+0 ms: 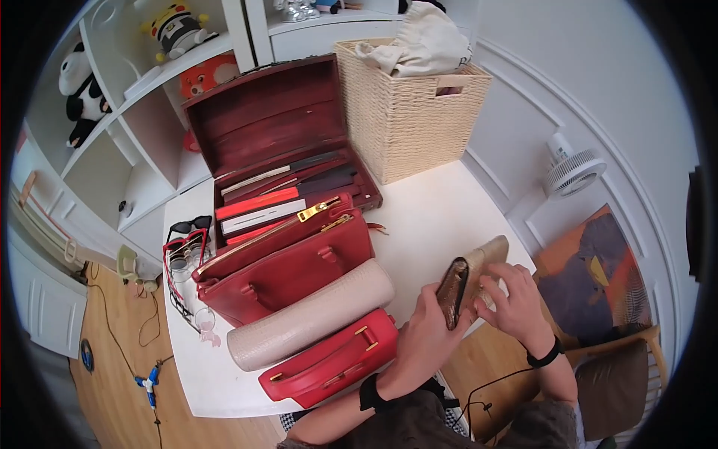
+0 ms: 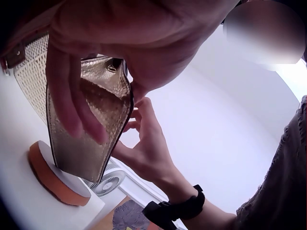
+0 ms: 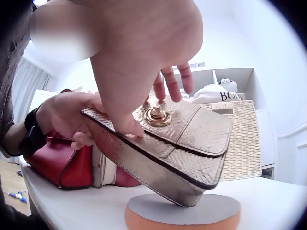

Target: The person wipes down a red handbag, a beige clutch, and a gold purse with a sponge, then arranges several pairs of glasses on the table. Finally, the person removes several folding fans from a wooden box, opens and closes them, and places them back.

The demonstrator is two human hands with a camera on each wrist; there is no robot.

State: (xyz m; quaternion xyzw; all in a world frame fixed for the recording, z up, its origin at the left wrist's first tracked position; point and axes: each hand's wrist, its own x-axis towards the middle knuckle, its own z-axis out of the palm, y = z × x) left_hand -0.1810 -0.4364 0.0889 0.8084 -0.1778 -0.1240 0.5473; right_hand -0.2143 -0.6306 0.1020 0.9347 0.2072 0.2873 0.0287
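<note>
A gold snakeskin-textured handbag [image 3: 192, 139] with a round gold turn clasp [image 3: 157, 116] is held up over the table's right end, tilted. My left hand [image 1: 432, 340] grips it by one narrow side; in the left wrist view two fingers [image 2: 91, 122] lie across the gold side panel. At the front of the bag is my right hand [image 1: 516, 303], bent at the clasp. Its thumb [image 3: 129, 127] presses on the flap just below the clasp, and the other fingers reach over the clasp's top. The flap lies down over the front.
A round grey-topped, orange-sided block [image 3: 182, 218] sits below the bag. Leftward lie a red handbag [image 1: 374, 333], a pale crocodile-textured roll [image 1: 310, 314] and a larger red bag [image 1: 292, 277]. Behind stand an open dark-red case [image 1: 269, 112] and a woven basket [image 1: 411, 123].
</note>
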